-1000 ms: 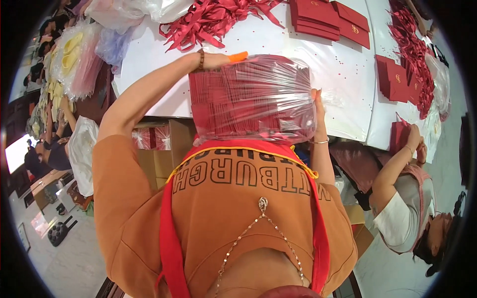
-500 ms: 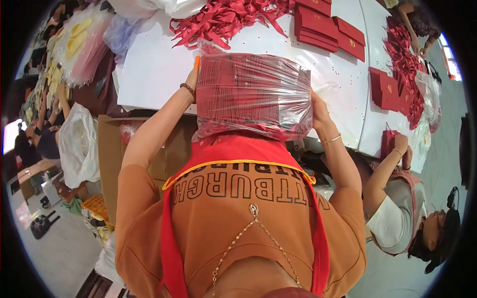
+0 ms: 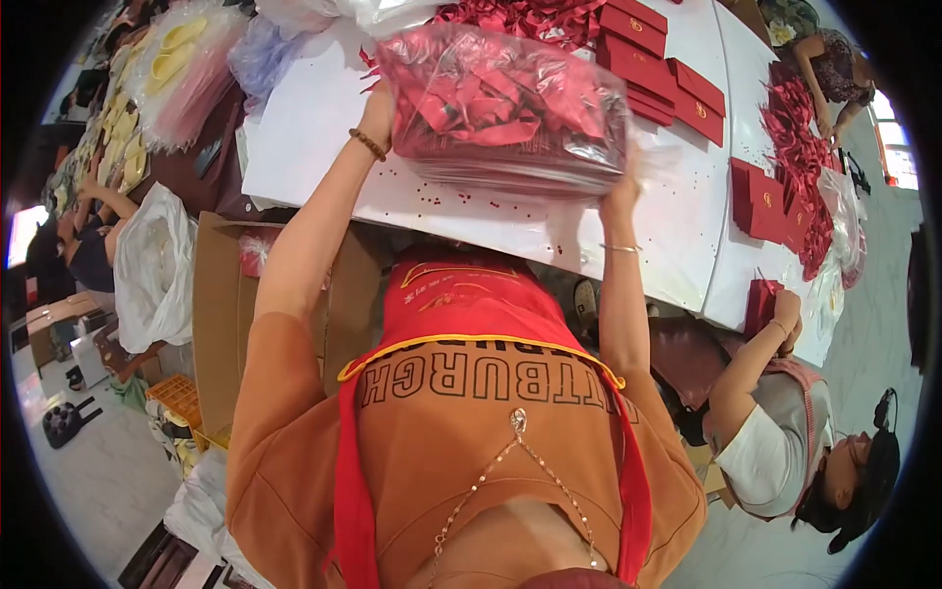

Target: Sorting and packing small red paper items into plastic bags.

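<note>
Between my two hands is a clear plastic bag [image 3: 505,103] packed with a thick stack of dark red flat pieces and red ribbons. Its ribbon side faces up towards me, and the stack's edges show below. My left hand [image 3: 381,110] grips the bag's left side, fingers partly hidden behind it. On the opposite side my right hand [image 3: 621,188] is closed on the lower right corner, slightly blurred. The bag is over the white table [image 3: 304,147], close to its near edge; whether it touches the top I cannot tell.
Loose red ribbons [image 3: 549,20] and red paper bags [image 3: 643,79] lie beyond the bag. Tiny red bits dot the tabletop. An open cardboard box [image 3: 221,304] stands below the table's edge at left. At right a co-worker [image 3: 785,432] handles a small red bag [image 3: 761,306].
Both hands have carried the bag away from my body and over the table. It has tipped, so the ribbons now face up instead of the stack's edges.
</note>
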{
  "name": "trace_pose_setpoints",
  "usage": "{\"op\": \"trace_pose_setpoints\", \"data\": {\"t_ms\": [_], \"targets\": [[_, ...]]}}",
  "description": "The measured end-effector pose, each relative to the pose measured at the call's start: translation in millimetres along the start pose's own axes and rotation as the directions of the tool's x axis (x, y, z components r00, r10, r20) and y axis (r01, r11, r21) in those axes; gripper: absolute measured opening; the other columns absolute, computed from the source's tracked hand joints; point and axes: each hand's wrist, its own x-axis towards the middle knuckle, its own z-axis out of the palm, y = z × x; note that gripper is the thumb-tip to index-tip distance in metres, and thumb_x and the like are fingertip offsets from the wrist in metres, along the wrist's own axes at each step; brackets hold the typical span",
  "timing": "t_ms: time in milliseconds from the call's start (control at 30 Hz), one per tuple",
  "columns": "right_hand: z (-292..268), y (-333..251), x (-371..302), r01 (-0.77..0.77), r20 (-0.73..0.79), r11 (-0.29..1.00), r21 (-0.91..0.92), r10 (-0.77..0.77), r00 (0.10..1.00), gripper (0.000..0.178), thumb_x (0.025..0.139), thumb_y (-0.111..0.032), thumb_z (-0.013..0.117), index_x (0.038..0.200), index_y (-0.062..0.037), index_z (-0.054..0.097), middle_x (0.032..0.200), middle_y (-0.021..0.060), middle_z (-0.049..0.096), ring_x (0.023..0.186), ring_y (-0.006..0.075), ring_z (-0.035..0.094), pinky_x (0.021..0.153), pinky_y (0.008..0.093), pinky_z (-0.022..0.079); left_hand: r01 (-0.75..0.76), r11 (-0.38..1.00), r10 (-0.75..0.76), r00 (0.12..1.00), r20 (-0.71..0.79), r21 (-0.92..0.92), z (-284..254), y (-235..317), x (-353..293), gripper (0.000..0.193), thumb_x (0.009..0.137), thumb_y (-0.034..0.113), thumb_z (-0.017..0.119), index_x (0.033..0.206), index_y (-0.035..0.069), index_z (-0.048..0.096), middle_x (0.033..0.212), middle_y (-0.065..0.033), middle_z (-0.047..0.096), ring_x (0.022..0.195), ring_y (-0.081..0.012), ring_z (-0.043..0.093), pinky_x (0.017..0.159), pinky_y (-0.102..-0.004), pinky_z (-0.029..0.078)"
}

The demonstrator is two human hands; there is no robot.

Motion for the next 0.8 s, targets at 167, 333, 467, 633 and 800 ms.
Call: {"op": "trace_pose_setpoints", "data": {"t_ms": [167, 333, 467, 633, 800], "targets": [[-30.2, 18.1, 8.3, -0.120, -0.051, 0.897, -0.425, 0.108, 0.993, 0.048, 0.092, -0.028, 0.038, 0.133, -0.0039, 0.029, 0.124, 0.0076, 0.043, 0.109, 0.0152, 0.043, 0.092, 0.0272, 0.034, -0.066, 0.899, 0.168, 0.965, -0.200, 0.433, 18.3, 44.6, 21.9, 0.023, 0.085, 0.013, 0.043, 0.100, 0.002, 0.058, 0.099, -0.0121, 0.058, 0.091, -0.0174, 0.054, 0.080, -0.0266, 0.042], [-12.4, 8.0, 0.9, -0.184, -0.115, 0.981, 0.063, 0.191, 0.975, 0.046, 0.092, -0.031, 0.037, 0.128, -0.0031, 0.036, 0.121, 0.0074, 0.046, 0.107, 0.0153, 0.045, 0.090, 0.0276, 0.035, -0.626, 0.558, 0.443, 0.779, 0.442, 0.544, 59.8, 70.4, 16.7, 0.037, 0.089, 0.026, 0.043, 0.120, 0.007, 0.049, 0.120, -0.0073, 0.050, 0.103, -0.0184, 0.048, 0.090, -0.0295, 0.033], [-18.8, 14.5, 0.8, -0.161, -0.032, 0.985, -0.064, 0.160, 0.987, 0.046, 0.093, -0.032, 0.033, 0.129, -0.0024, 0.035, 0.123, 0.0062, 0.043, 0.111, 0.0150, 0.040, 0.094, 0.0258, 0.030, -0.546, -0.291, 0.435, 0.656, 0.617, 0.786, 57.2, 23.8, 2.4, 0.049, 0.081, 0.045, 0.048, 0.125, 0.024, 0.041, 0.132, -0.0031, 0.036, 0.119, -0.0264, 0.030, 0.095, -0.0491, 0.021], [-14.0, 7.6, -0.8, -0.264, -0.037, 0.957, 0.122, 0.270, 0.962, 0.045, 0.092, -0.030, 0.036, 0.129, -0.0036, 0.034, 0.124, 0.0048, 0.043, 0.112, 0.0145, 0.041, 0.094, 0.0267, 0.031, -0.534, -0.321, 0.400, 0.672, 0.623, 0.782, 57.0, 21.1, 4.9, 0.050, 0.083, 0.044, 0.045, 0.128, 0.024, 0.037, 0.133, -0.0042, 0.034, 0.121, -0.0287, 0.029, 0.095, -0.0498, 0.020], [-12.2, 0.4, -2.6, -0.258, 0.038, 0.954, 0.151, 0.255, 0.966, 0.047, 0.091, -0.029, 0.040, 0.130, -0.0023, 0.033, 0.127, 0.0053, 0.041, 0.114, 0.0146, 0.040, 0.096, 0.0267, 0.030, -0.518, -0.542, 0.180, 0.698, 0.693, 0.662, 71.5, 36.6, 13.5, 0.051, 0.084, 0.045, 0.040, 0.129, 0.021, 0.034, 0.133, -0.0069, 0.033, 0.122, -0.0295, 0.029, 0.095, -0.0525, 0.019]]}}
